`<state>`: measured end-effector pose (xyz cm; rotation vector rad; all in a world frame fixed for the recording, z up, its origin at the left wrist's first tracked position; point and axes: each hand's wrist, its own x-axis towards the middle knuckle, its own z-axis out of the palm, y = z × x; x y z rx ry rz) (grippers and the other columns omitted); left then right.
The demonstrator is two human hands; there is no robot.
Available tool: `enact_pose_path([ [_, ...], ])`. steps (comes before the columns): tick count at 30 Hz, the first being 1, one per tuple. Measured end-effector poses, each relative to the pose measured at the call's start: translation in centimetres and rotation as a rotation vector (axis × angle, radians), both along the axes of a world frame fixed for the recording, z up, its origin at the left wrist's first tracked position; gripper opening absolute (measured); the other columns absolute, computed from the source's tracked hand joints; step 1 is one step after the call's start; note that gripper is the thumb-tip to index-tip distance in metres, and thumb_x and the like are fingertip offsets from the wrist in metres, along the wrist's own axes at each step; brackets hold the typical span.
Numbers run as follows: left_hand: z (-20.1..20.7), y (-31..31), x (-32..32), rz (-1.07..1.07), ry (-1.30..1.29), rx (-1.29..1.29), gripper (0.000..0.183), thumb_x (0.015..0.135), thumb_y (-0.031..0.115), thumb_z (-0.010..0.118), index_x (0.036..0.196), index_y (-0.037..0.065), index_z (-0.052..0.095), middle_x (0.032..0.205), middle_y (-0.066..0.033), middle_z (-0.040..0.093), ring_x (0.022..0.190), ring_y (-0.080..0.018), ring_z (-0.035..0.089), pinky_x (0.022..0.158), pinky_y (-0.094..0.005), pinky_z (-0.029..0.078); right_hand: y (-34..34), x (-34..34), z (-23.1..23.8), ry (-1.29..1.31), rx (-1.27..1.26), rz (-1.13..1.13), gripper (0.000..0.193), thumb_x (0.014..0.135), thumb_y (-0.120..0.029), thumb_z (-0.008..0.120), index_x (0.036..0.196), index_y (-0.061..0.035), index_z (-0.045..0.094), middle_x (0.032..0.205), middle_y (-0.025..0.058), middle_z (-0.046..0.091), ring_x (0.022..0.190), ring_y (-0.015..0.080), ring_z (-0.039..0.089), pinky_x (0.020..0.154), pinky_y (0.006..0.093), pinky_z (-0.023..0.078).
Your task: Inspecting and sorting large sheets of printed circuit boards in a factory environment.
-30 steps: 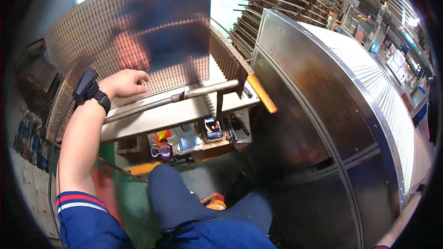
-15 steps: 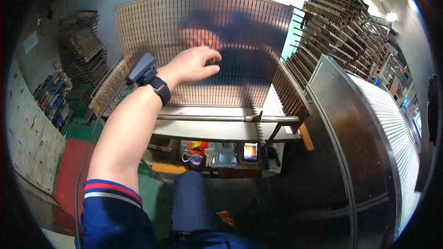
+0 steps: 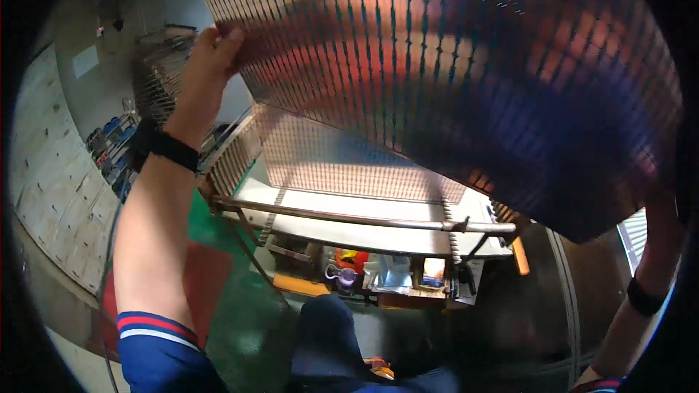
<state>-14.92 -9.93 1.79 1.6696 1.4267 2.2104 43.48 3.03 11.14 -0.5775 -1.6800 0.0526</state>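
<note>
Left grip [image 3: 216, 51] pinching left edge of sheet [image 3: 408, 36], raised before rack [image 3: 231, 156]. Right grip [image 3: 661, 193] dim; closure, I can't tell. I'd support both sides, clear rail [image 3: 349, 216].

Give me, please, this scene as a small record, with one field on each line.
Left hand: gripping the left edge of the gridded panel
Right hand: at the panel's lower right; grip not clear
Panel position: raised, tilted, lower edge sloping down to the right
Rack: white bed, metal bar along the front
On rack: second panel
Under rack: purple cup, lit screen
</note>
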Motion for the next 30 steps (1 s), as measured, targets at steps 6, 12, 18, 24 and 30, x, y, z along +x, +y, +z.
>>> enact_pose_path([
  [6, -2.9, 0.2, -2.9, 0.140, -0.133, -0.167, 0.039, 0.098, 0.034, 0.068, 0.121, 0.004, 0.060, 0.115, -0.0042, 0.066, 0.104, -0.0134, 0.063, 0.088, -0.0294, 0.052, 5.3, -10.4, 0.2, 0.108, -0.377, 0.386, 0.031, 0.101, -0.032, 0.063, 0.123, -0.0102, 0.063, 0.091, -0.0007, 0.068, 0.079, 0.0135, 0.065, 0.071, 0.0304, 0.054],
  [12, -4.8, 3.5, -6.1, 0.097, -0.130, -0.187, 0.046, 0.094, 0.036, 0.073, 0.119, 0.003, 0.054, 0.109, -0.0083, 0.066, 0.101, -0.0146, 0.063, 0.094, -0.0315, 0.048, 10.4, -16.2, -1.0, 0.163, -0.429, 0.468, 0.024, 0.100, -0.026, 0.064, 0.113, -0.0058, 0.062, 0.088, -0.0016, 0.064, 0.072, 0.0079, 0.062, 0.063, 0.0247, 0.050],
  [18, -6.2, 4.6, -5.3, 0.118, -0.147, -0.223, 0.045, 0.097, 0.029, 0.071, 0.124, 0.000, 0.050, 0.118, -0.0117, 0.065, 0.109, -0.0178, 0.063, 0.099, -0.0341, 0.049, 13.7, -17.2, -2.5, 0.152, -0.507, 0.456, 0.024, 0.099, -0.030, 0.066, 0.108, -0.0084, 0.061, 0.089, -0.0005, 0.064, 0.074, 0.0100, 0.064, 0.061, 0.0279, 0.054],
  [24, -7.2, 4.6, -5.5, 0.322, -0.058, -0.323, 0.043, 0.098, 0.029, 0.067, 0.128, -0.002, 0.058, 0.125, -0.0129, 0.066, 0.115, -0.0202, 0.062, 0.102, -0.0344, 0.047, 16.4, -19.4, -3.8, -0.050, -0.483, 0.330, 0.045, 0.095, -0.039, 0.070, 0.113, 0.0017, 0.063, 0.100, 0.0086, 0.068, 0.088, 0.0178, 0.066, 0.081, 0.0332, 0.054],
  [30, -6.9, 4.0, -7.0, 0.278, -0.066, -0.390, 0.047, 0.101, 0.036, 0.061, 0.134, 0.003, 0.053, 0.132, -0.0089, 0.060, 0.123, -0.0184, 0.054, 0.106, -0.0322, 0.040, 18.0, -19.6, -4.7, -0.001, -0.470, 0.344, 0.042, 0.095, -0.034, 0.073, 0.113, 0.0034, 0.065, 0.100, 0.0074, 0.070, 0.090, 0.0142, 0.067, 0.080, 0.0292, 0.054],
])
